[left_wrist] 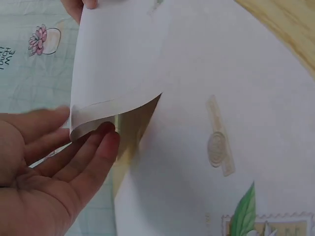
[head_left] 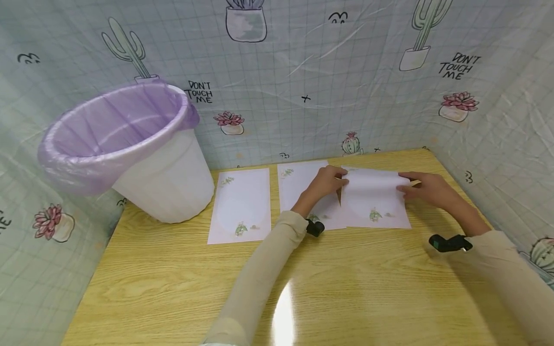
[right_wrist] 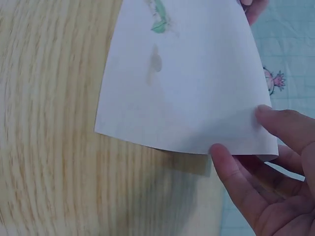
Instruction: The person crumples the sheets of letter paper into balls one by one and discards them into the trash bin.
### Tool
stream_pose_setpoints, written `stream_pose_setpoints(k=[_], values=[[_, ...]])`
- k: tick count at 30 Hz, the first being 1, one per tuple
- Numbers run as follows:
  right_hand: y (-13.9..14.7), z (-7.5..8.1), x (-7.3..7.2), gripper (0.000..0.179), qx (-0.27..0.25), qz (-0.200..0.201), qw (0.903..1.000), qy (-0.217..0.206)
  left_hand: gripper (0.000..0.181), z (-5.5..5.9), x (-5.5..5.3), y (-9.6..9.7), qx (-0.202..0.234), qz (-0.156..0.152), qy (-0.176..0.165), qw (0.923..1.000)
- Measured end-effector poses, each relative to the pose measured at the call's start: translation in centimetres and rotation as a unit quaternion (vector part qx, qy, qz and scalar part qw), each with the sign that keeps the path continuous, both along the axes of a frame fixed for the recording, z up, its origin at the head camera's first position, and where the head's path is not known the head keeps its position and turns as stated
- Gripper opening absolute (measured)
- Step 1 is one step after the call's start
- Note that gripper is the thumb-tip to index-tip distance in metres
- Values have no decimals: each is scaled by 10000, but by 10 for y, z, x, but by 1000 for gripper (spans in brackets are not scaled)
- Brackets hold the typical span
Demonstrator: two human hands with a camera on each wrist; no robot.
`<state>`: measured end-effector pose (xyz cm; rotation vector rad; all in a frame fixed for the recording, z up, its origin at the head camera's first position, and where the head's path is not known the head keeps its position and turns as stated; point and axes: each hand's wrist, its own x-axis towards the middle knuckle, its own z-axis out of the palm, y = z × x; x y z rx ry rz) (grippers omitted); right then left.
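Note:
Between both hands, a sheet of printed paper (head_left: 374,194) has its far edge raised and bent, while its near edge lies on the table. The left hand (head_left: 325,184) holds the sheet's far left corner; in the left wrist view its fingers (left_wrist: 101,147) are under the curled edge, thumb on the other side. At the far right corner, the right hand (head_left: 426,190) pinches the paper, its thumb (right_wrist: 283,123) on top and other fingers reaching beneath. A second printed sheet (head_left: 298,185) lies under the left hand and wrist, partly hidden.
A third printed sheet (head_left: 240,206) lies flat farther left. Beyond it stands a white bin (head_left: 173,178) with a purple liner (head_left: 117,120), at the back left. The wooden table (head_left: 337,283) meets a patterned cloth backdrop (head_left: 268,96) behind and at the sides.

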<state>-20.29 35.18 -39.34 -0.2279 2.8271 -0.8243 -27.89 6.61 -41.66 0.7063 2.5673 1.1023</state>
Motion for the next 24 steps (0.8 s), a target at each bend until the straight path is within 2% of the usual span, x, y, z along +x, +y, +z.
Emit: stream_pose_setpoints(k=[3, 6, 8, 12, 14, 17, 20, 24], values=[[0, 5, 3, 60, -229, -32, 9997, 70, 32, 2, 2, -3, 300, 127, -72, 9994], [1, 9, 6, 51, -441, 13, 9985, 322, 30, 4, 4, -4, 693, 375, -163, 9968], [0, 13, 7, 47, -493, 37, 9970, 596, 30, 6, 6, -3, 989, 602, -232, 9930], [-5, 21, 10, 42, -260, 15, 9898, 1398, 30, 8, 10, 0, 1398, 938, -241, 9854], [-7, 26, 12, 41, -141, -49, 9849, 1727, 31, 10, 12, 2, 1408, 1043, -258, 9842], [-11, 33, 14, 43, -83, -211, 9825, 1849, 36, 13, 15, 4, 1292, 1071, -314, 9853], [-13, 38, 15, 47, -95, -300, 9846, 1717, 50, 19, 18, 5, 1093, 989, -309, 9886], [-13, 41, 17, 50, -45, -363, 9860, 1625, 68, 23, 20, 3, 1052, 782, -308, 9909]])
